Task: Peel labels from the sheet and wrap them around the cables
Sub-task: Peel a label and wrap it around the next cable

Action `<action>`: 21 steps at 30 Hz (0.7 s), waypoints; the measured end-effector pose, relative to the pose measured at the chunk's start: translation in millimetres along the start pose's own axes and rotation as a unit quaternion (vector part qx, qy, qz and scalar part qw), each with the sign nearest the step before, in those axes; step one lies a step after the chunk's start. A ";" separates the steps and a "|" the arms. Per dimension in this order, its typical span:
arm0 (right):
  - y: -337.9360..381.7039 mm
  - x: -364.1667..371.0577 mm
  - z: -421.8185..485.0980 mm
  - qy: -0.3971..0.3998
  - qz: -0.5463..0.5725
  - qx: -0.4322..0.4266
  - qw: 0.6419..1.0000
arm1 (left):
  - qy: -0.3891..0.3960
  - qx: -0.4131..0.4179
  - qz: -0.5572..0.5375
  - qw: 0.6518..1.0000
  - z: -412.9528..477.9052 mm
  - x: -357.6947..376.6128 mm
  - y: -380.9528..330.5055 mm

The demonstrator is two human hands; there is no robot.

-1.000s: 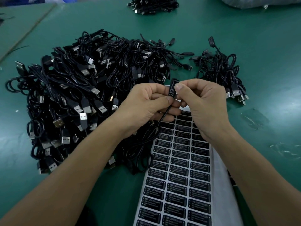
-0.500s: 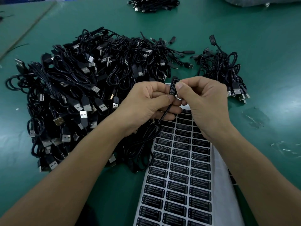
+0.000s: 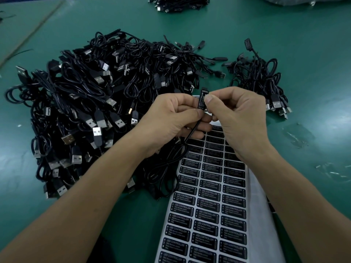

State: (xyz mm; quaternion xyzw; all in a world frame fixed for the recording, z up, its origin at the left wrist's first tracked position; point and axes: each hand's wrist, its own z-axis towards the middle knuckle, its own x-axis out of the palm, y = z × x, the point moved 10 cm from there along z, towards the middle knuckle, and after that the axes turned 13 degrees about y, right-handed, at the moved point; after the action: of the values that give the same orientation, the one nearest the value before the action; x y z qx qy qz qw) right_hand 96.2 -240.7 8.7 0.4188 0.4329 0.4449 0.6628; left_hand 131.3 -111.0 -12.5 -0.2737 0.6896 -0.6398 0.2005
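Holding one black cable (image 3: 191,132) up over the far end of the label sheet (image 3: 261,205), both hands meeting at its small inline block (image 3: 204,90). Grips that block from the left with the left hand (image 3: 171,118), thumb and curled fingers clenched round it. Pinches the label (image 3: 201,100) against the block from the right with the right hand (image 3: 241,118), thumb tip and forefinger closed on it, the other fingers folded into the palm. White "LED CONTROLLER" lettering running up the label's black face; cannot tell how far round the block it reaches. From under the left palm, the thin lead slanting down to loose coils lying partly over the sheet's left edge. Below the wrists, flat on the green table (image 3: 313,54), rows of unpeeled black labels, with bare white backing along the sheet's right side. Just beside the sheet on the left, a large heap (image 3: 95,103) of black USB cables; beyond the right hand, a smaller pile (image 3: 266,80) of the same; at the far edge, well apart, a third pile (image 3: 178,3). On the right, a few clear scraps (image 3: 298,135) lying on the table.
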 end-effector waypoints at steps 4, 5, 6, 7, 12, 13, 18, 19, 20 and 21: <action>1.2 -0.3 -1.2 -0.003 0.000 0.000 1.000 | -0.005 -0.002 0.005 1.000 -0.4 0.3 0.1; 1.3 -0.3 -1.7 -0.004 0.000 0.000 1.000 | -0.008 -0.003 0.002 1.000 -0.5 0.2 0.4; 1.5 -0.4 -2.1 -0.005 -0.002 0.000 1.000 | -0.013 -0.004 0.000 1.000 -0.6 -0.2 0.8; 2.0 0.0 -2.5 -0.005 -0.004 0.000 1.000 | -0.017 -0.004 0.001 1.000 -0.7 -0.7 1.2; 5.6 1.5 -5.4 -0.008 -0.007 -0.002 1.000 | -0.038 -0.001 0.008 0.999 -1.0 -2.4 2.2; 6.4 1.8 -6.1 -0.008 -0.007 -0.001 1.000 | -0.043 0.002 0.010 0.999 -1.2 -3.0 2.0; 6.5 2.7 -7.8 -0.004 0.003 0.005 1.000 | -0.041 0.007 0.020 0.999 -1.1 -2.7 0.7; 6.6 2.9 -7.8 -0.003 0.006 0.005 1.000 | -0.039 0.007 0.021 0.999 -0.9 -2.7 0.5; 6.7 3.3 -8.0 -0.002 0.009 0.005 1.000 | -0.039 0.007 0.022 0.999 -0.8 -2.8 0.4; 6.5 3.5 -8.3 -0.002 0.011 0.005 1.000 | -0.039 0.007 0.023 0.999 -0.8 -3.0 0.4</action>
State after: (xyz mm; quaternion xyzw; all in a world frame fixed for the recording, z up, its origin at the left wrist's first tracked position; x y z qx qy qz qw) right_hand 87.7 -234.2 11.9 0.4275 0.4293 0.4495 0.6564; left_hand 133.0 -108.5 -13.0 -0.2813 0.6831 -0.6284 0.2435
